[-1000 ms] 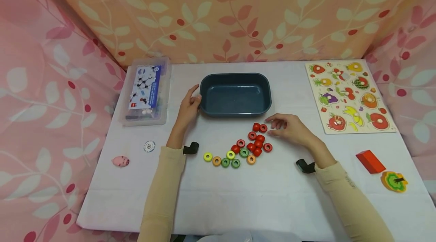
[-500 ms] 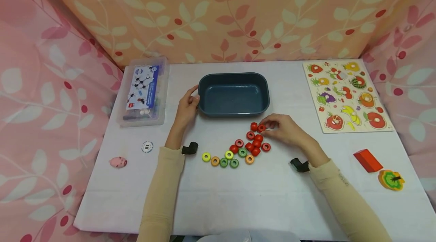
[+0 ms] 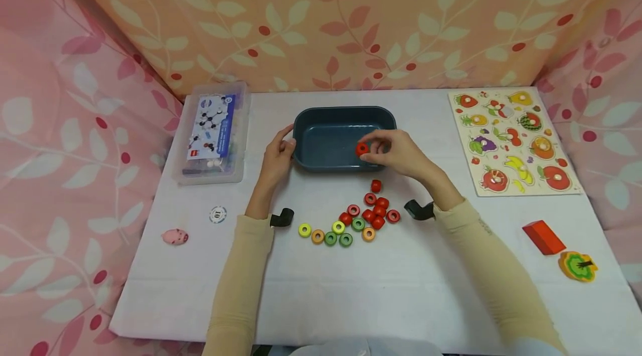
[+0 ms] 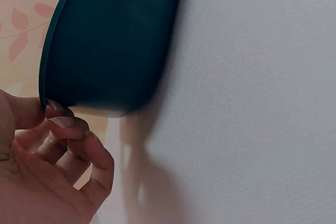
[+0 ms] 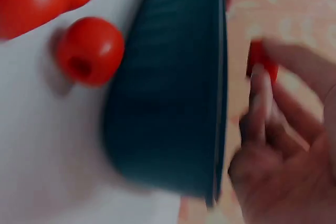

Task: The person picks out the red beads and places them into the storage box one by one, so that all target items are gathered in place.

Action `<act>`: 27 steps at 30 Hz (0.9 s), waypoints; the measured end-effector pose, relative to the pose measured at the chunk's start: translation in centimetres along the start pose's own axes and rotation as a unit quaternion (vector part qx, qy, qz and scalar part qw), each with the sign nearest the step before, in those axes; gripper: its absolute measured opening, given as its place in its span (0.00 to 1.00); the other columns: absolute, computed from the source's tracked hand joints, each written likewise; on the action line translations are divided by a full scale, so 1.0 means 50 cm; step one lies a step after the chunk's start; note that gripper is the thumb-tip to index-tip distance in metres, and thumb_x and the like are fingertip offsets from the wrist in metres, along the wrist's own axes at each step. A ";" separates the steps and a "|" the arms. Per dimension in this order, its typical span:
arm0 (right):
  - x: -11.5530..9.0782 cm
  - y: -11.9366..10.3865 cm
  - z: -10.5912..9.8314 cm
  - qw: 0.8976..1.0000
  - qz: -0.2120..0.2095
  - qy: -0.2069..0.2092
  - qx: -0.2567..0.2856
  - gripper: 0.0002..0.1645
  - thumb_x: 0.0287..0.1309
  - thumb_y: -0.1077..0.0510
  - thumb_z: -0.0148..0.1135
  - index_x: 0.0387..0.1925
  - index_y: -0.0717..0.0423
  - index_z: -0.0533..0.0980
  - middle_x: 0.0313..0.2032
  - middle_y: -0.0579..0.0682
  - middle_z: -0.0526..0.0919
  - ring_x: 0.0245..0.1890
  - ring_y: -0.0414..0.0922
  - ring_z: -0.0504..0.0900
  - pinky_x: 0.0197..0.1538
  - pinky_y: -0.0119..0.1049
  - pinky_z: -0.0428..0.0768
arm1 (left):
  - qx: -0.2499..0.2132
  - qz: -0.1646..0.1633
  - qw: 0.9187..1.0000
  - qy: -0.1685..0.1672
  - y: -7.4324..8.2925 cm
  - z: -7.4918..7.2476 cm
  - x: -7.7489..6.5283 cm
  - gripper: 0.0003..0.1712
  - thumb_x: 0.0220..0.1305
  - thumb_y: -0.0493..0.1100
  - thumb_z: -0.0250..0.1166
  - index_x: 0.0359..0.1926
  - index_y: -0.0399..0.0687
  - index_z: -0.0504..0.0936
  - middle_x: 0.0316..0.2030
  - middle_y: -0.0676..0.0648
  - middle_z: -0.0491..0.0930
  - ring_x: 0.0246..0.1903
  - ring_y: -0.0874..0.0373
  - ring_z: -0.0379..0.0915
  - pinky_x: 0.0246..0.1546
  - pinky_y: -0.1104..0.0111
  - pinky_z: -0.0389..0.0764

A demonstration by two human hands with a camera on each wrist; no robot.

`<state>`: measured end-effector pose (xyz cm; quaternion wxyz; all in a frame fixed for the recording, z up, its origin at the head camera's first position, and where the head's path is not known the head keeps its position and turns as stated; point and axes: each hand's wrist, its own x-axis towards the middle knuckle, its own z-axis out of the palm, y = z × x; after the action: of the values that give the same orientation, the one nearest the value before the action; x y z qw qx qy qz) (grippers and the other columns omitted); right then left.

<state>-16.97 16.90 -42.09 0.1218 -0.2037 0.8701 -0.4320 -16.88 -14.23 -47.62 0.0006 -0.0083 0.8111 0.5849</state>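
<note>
Head view: right hand [image 3: 398, 152] pinches red ring bead [image 3: 361, 149] over teal tray [image 3: 326, 141], right of centre; left hand [image 3: 276, 162] pinches left end.

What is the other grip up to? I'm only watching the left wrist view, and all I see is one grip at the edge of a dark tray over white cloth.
Observer: The right grip pinches a red bead above the dark tray.
Visitor: Oh! Are there more beads somewhere?
Observer: Yes, loose beads in red, green, orange and yellow lie on the white cloth, on the near side of the tray.
Visitor: And what's off to the right of the tray?
Observer: A fruit picture board lies flat there.
</note>
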 end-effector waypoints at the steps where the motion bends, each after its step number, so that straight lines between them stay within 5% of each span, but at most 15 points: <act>1: 0.017 0.000 0.008 1.000 0.002 0.013 -0.004 0.18 0.56 0.54 0.75 0.49 0.50 0.83 0.28 0.49 0.80 0.26 0.47 0.75 0.28 0.35 0.70 | 0.000 -0.001 1.000 0.001 0.001 0.001 0.000 0.25 0.77 0.43 0.54 0.72 0.54 0.69 0.23 0.50 0.65 0.26 0.57 0.65 0.32 0.70 0.70; 14: 0.184 0.001 0.124 0.997 0.077 -0.012 -0.029 0.20 0.57 0.58 0.73 0.50 0.60 0.81 0.29 0.52 0.82 0.27 0.44 0.77 0.33 0.34 0.73 | 0.013 -0.006 1.000 0.002 -0.001 0.001 0.003 0.25 0.77 0.44 0.54 0.72 0.56 0.70 0.23 0.50 0.67 0.26 0.57 0.66 0.34 0.68 0.69; 21: 0.209 -0.029 0.148 0.998 0.056 -0.041 -0.007 0.24 0.57 0.63 0.72 0.56 0.61 0.80 0.33 0.54 0.86 0.31 0.43 0.80 0.42 0.35 0.75 | 0.009 -0.014 1.000 0.003 -0.001 0.002 0.006 0.25 0.77 0.44 0.55 0.71 0.57 0.70 0.24 0.50 0.68 0.27 0.57 0.66 0.33 0.69 0.69; 27: 0.189 -0.036 0.129 0.998 0.044 -0.054 -0.006 0.23 0.61 0.62 0.69 0.58 0.61 0.79 0.39 0.53 0.88 0.37 0.44 0.84 0.46 0.37 0.78 | 0.007 -0.014 1.000 0.006 -0.002 0.002 0.005 0.24 0.77 0.44 0.55 0.71 0.58 0.70 0.24 0.50 0.68 0.27 0.58 0.67 0.34 0.69 0.70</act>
<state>-22.38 7.05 -44.81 0.1863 -0.1891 0.8727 -0.4097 -17.14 -14.17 -47.75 0.0041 -0.0234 0.8151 0.5788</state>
